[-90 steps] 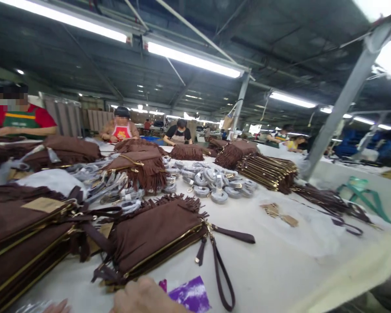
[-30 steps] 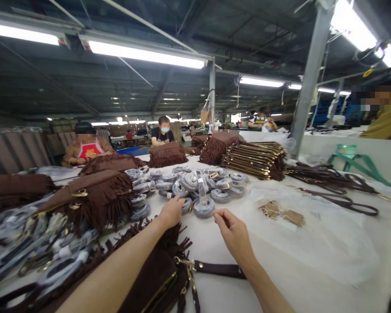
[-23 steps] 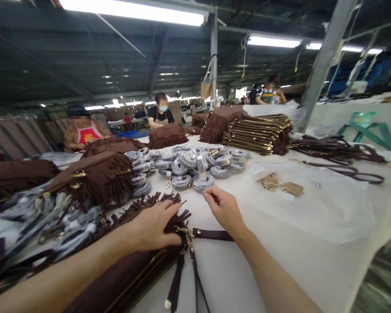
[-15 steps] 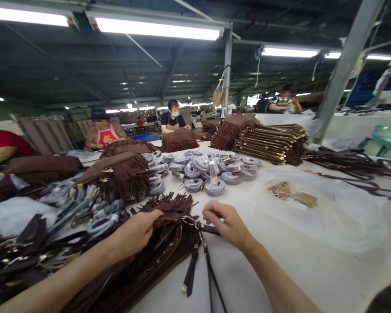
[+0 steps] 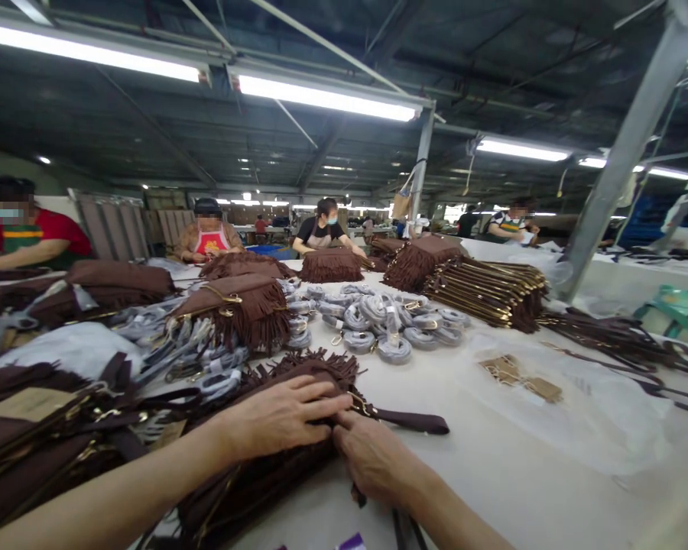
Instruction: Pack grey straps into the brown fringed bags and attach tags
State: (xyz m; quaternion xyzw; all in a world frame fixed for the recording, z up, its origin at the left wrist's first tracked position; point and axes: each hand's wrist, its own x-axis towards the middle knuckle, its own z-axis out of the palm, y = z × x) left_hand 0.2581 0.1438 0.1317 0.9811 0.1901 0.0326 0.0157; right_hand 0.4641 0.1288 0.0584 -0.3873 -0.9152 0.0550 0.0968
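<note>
A dark brown fringed bag [image 5: 275,475] with gold zip trim lies on the table in front of me. My left hand [image 5: 283,416] rests across its top with fingers stretched out, pressing the leather near the right end. Against that end, my right hand [image 5: 372,458] has its fingers closed at the bag's edge; the fingertips are partly hidden beside my left hand. A brown wrist strap [image 5: 418,420] extends right from the bag's gold clasp [image 5: 362,405]. Below my right hand hang a short dark tassel [image 5: 358,495] and thin dark cords [image 5: 407,531].
Coiled grey-wrapped straps [image 5: 372,313] lie ahead. Stacked fringed bags [image 5: 235,305] sit left and gold-edged ones [image 5: 487,290] right. Brown tags [image 5: 519,378] lie on a clear plastic sheet [image 5: 596,412]. More bags [image 5: 28,451] crowd the left. Co-workers sit across the table.
My left hand has shifted right and flattened over the bag, whose gaping mouth is now covered. My right hand has come down and left to its edge. The strap now points right.
</note>
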